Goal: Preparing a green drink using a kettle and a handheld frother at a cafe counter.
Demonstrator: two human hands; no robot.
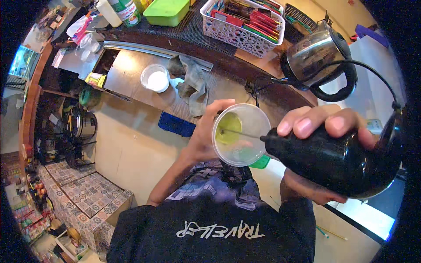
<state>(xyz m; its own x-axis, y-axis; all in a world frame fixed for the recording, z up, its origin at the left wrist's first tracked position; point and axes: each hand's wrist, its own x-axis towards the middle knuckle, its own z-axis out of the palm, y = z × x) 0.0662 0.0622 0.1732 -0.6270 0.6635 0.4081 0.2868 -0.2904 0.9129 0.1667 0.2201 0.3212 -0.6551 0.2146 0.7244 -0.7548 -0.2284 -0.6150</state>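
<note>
My left hand (201, 133) grips a clear plastic cup (258, 151), tilted toward me, with yellow-green liquid (229, 127) inside. My right hand (325, 123) is wrapped round a large black handheld mixer (333, 162) with a cord curving up behind it. Its thin metal shaft (245, 134) reaches into the cup, its tip in the green liquid. Beyond my hands, a cup with white contents (156, 80) stands on the wooden counter (130, 69) beside a crumpled grey cloth (192, 87).
A steel kettle (313, 57) sits at the right, near a white basket of coloured packets (242, 28). A green tub (165, 9) and bottles (125, 12) line the back shelf. At left are a cooker (85, 122) and a tiled ledge (92, 195). A blue item (176, 124) lies below the counter.
</note>
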